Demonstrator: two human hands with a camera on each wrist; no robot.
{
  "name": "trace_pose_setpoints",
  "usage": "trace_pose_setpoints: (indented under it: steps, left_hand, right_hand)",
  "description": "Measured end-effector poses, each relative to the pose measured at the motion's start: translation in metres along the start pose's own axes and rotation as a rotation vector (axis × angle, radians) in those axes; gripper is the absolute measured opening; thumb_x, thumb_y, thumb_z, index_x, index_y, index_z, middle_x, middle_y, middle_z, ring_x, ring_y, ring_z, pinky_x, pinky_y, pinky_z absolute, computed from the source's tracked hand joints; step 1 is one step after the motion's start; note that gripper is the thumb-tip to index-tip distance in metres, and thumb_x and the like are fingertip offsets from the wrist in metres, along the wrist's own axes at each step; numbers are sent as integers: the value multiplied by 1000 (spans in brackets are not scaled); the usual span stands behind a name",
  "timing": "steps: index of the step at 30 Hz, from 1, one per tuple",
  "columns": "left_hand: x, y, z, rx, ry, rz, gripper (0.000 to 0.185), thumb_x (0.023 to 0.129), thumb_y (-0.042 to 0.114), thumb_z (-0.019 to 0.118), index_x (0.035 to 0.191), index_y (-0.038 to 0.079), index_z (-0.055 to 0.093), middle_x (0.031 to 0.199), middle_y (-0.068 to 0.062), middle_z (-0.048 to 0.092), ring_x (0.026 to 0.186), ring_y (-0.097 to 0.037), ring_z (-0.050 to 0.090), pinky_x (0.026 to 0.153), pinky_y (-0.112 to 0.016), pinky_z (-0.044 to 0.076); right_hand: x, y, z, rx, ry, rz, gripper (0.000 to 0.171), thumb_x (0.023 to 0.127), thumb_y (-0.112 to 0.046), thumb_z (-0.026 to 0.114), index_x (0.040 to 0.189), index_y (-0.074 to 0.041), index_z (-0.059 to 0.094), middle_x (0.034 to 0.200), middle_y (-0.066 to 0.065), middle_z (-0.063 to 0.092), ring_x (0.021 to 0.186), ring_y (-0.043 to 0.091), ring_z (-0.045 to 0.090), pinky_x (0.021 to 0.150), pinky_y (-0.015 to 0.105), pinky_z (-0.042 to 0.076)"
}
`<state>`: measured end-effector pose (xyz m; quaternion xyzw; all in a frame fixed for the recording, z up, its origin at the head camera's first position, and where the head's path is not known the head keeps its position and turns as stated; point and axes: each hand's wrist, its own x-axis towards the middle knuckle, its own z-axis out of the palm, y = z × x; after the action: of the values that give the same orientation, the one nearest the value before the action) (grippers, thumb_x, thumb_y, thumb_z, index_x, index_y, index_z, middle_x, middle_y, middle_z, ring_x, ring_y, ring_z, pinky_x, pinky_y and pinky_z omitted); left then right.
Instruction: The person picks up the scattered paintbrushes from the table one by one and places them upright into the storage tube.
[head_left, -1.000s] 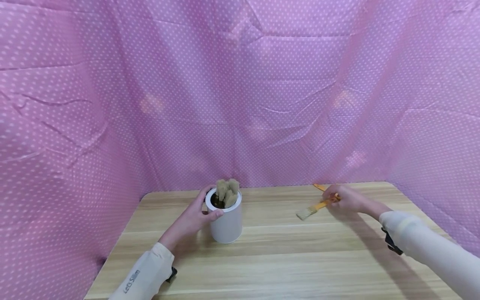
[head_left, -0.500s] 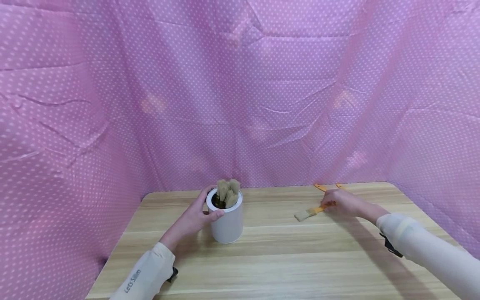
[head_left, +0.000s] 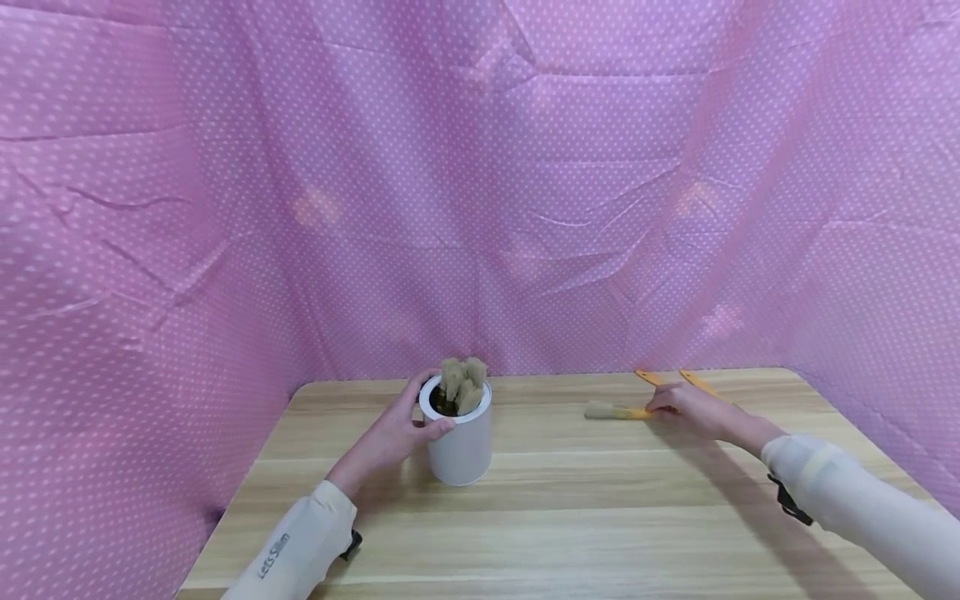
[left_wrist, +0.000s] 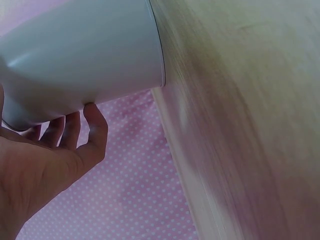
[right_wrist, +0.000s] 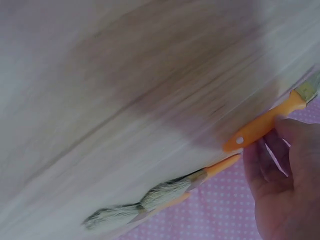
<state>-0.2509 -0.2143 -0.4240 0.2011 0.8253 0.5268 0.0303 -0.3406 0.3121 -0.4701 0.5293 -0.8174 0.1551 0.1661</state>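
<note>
Right grip [head_left: 693,411] pinches a brush [head_left: 619,412] over wooden tabletop [head_left: 555,521], pink dotted cloth [head_left: 480,183] behind.

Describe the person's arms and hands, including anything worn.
The off-white fabric left sleeve bears dark printed lettering, apparently "Let's Slim"; the off-white fabric right sleeve has a pale yellowish band near its cuff. A small black device shows at each wrist. The left hand and right hand wear no gloves.

pink cloth [head_left: 480,183] with white dots, creased, hung behind and both sides, pale flower patches [head_left: 722,320], light wood-grain tabletop [head_left: 555,525], rounded far corners
</note>
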Motion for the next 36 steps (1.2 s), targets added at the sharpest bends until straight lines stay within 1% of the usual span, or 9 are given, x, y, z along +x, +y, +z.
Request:
trace_pose_setpoints:
  steps: [2, 6, 12, 20, 22, 24, 28, 32, 36]
  left_hand:
    - [0, 0, 0, -3, -4, 6, 79, 90, 44, 78, 154, 36, 31, 154, 0, 38, 141, -23, 37, 107, -55, 41]
    - [0, -1, -1, -7, -6, 3, 80, 91, 41, 78, 154, 34, 31, 154, -1, 38, 141, -24, 37, 108, -55, 41]
    - [1, -2, -3, -13, -7, 0, 80, 90, 41, 79, 154, 35, 31, 156, -1, 36, 141, -26, 37, 106, -53, 43]
    - [0, 2, -2, -15, -5, 9, 81, 89, 42, 79, 154, 33, 31, 154, -1, 38, 141, -24, 37, 107, -53, 42]
    - [0, 4, 0, -1, 5, 4, 83, 88, 45, 80, 154, 33, 31, 154, -2, 38, 141, -24, 37, 107, -53, 42]
    - [0, 7, 3, 21, 24, -9, 86, 86, 49, 80, 154, 34, 31, 153, -1, 39, 140, -23, 38, 107, -54, 42]
    - [1, 12, 13, 44, 86, -49, 92, 80, 57, 82, 154, 34, 32, 148, 3, 44, 137, -20, 40, 108, -54, 39]
    - [7, 18, 26, 76, 160, -51, 100, 76, 60, 84, 155, 25, 34, 145, 3, 47, 134, -22, 43, 111, -54, 35]
    - [14, 23, 39, 112, 214, -43, 104, 74, 60, 85, 153, 15, 36, 146, -3, 47, 134, -24, 45, 112, -52, 35]
  right_hand:
    - [2, -4, -1, 32, 5, 48, 25, 77, 17, 78, 93, -2, 76, 89, 5, 70, 79, 18, 66, 65, 30, 57]
    - [11, -16, -6, 126, 17, 195, 21, 83, 16, 72, 97, 0, 76, 93, 8, 71, 81, 18, 66, 65, 29, 58]
    - [35, -36, -15, 279, -10, 422, 14, 97, 0, 67, 110, 0, 74, 100, 5, 72, 90, 18, 69, 76, 33, 59]
    - [72, -68, -23, 571, 31, 589, 18, 100, -10, 67, 113, 2, 71, 106, 12, 72, 100, 28, 70, 79, 36, 60]
    - [81, -76, -24, 640, 63, 608, 20, 99, -9, 67, 114, 5, 70, 106, 15, 72, 99, 30, 70, 80, 38, 60]
    - [91, -84, -25, 669, 100, 612, 22, 99, -10, 68, 113, 7, 69, 104, 15, 73, 95, 29, 71, 80, 38, 60]
    - [111, -100, -29, 711, 181, 574, 20, 99, -11, 68, 111, 6, 69, 100, 14, 73, 90, 31, 72, 81, 39, 60]
    - [131, -114, -32, 704, 233, 528, 16, 100, -14, 68, 108, 0, 71, 95, 10, 74, 90, 33, 70, 81, 37, 59]
    - [150, -129, -33, 698, 280, 534, 17, 99, -19, 70, 107, -4, 72, 91, 7, 74, 89, 29, 70, 81, 38, 59]
